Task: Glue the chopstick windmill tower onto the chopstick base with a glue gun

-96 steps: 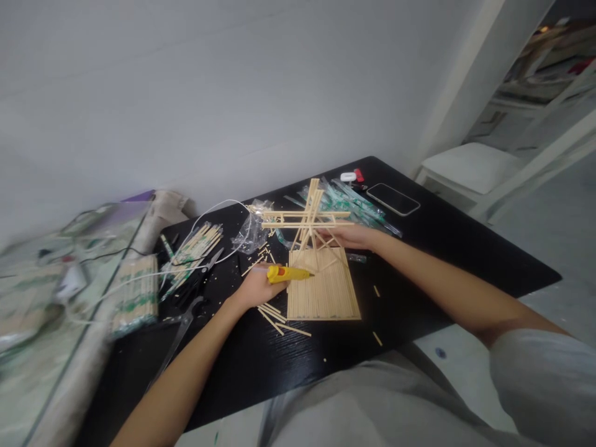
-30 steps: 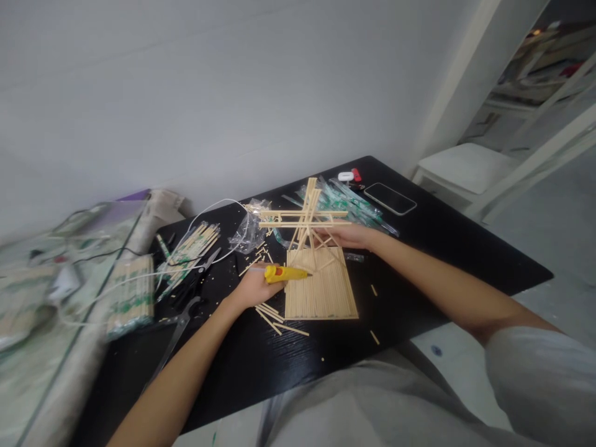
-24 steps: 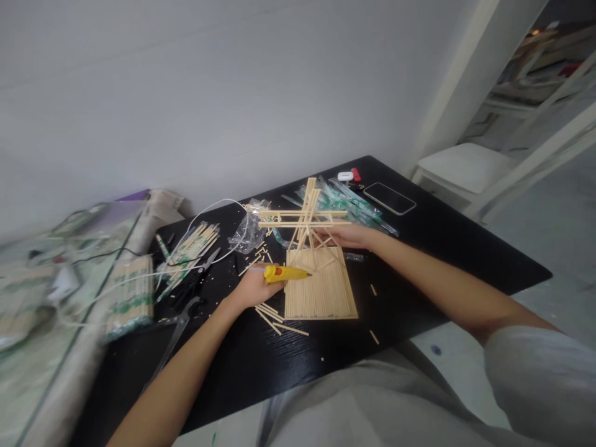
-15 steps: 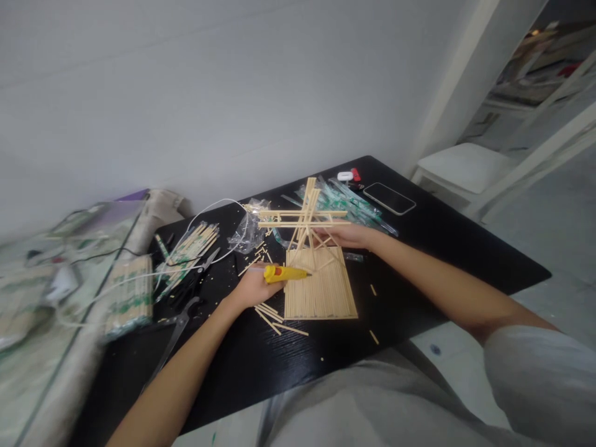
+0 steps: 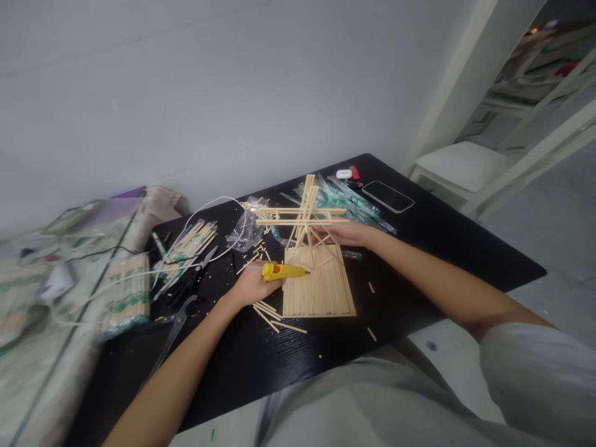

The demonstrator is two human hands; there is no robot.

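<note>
My left hand (image 5: 254, 284) is wrapped round a yellow glue gun (image 5: 284, 272). Its nozzle points right, over the flat base (image 5: 319, 295) made of side-by-side wooden sticks. On the back part of that base stands a wooden stick model (image 5: 305, 226) with slanted legs and crossed long bars, like a windmill. My right hand (image 5: 347, 232) grips the model from its right rear side, and the fingertips are partly hidden behind the sticks. Whether the nozzle touches the base I cannot tell. Loose short sticks (image 5: 267, 315) lie just below my left hand.
Scissors (image 5: 205, 259), a larger cutting tool (image 5: 179, 320) and packs of chopsticks (image 5: 128, 288) are on the left. A white cable (image 5: 186, 270) loops there. Behind are a plastic bag (image 5: 246, 230), green-printed wrappers (image 5: 349, 202), a phone (image 5: 388, 196) and a white case (image 5: 344, 174).
The whole scene shifts slightly left and up as my head moves. Both hands, the glue gun and the stick model keep the same positions relative to each other.
</note>
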